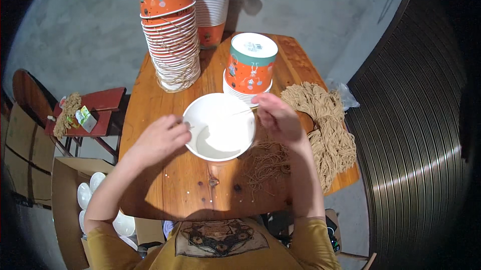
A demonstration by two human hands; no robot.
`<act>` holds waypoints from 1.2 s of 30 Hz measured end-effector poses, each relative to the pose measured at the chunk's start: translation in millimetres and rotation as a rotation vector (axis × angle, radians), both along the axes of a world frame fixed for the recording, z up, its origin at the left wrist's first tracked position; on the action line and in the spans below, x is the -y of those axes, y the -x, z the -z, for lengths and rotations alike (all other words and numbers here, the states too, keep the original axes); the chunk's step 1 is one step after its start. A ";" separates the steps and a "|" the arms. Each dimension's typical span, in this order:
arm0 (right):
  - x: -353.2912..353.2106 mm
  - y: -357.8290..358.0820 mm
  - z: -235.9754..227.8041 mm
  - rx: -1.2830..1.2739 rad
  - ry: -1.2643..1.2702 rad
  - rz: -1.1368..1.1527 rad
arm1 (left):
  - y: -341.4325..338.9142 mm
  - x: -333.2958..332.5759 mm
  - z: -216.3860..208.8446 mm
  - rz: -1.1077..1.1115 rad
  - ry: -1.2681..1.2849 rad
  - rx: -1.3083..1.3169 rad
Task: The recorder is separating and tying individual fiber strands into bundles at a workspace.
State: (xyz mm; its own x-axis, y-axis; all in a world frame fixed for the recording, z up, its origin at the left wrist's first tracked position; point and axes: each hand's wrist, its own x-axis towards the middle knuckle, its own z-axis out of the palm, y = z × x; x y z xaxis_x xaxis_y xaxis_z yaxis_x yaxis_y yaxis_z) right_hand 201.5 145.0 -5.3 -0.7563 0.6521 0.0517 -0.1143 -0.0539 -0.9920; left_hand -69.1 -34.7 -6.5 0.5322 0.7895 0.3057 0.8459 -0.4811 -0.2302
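Note:
A white paper bucket (pixel 219 148) stands mouth up in front of me on the wooden table, nothing visible inside it but shadow. My left hand (pixel 165 137) is at its left rim, fingers curled and pinched together; a small pale tip shows at the fingertips, too small to name. Over the right rim, my right hand (pixel 276 115) is closed on a thin straight piece (pixel 245 112), pale at the end inside the bucket and yellowish by the fingers. I cannot tell whether it is a cord end or a tool.
Behind the bucket stand upside-down orange-and-green buckets (pixel 250 77). Tall stacks, one with cord handles (pixel 173 54), rise at the back left. Tan cord bundles (pixel 325 124) lie at right, loose cords (pixel 265 164) nearer. A carton (pixel 67 185) holding white buckets stands lower left; a red bench (pixel 107 102) beyond.

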 end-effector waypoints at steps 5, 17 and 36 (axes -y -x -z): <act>-2.3 -33.6 18.6 -0.244 0.374 0.155 | 45.5 -15.6 4.1 0.048 -0.068 -0.068; -17.3 -56.0 -20.5 -0.331 -0.092 -0.021 | 63.1 -21.6 2.8 0.060 -0.055 -0.134; 0.2 -54.5 -59.3 -0.030 -0.655 0.040 | -10.1 -26.4 -37.1 0.013 -0.167 0.557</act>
State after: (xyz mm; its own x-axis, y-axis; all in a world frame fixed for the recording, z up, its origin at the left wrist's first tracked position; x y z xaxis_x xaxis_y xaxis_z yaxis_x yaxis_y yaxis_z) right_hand 256.1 144.8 54.0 -0.7241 0.5059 0.4687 -0.1322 0.5652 -0.8143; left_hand -59.0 -8.2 30.6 0.2647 0.7009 0.6623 0.8557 -0.4874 0.1738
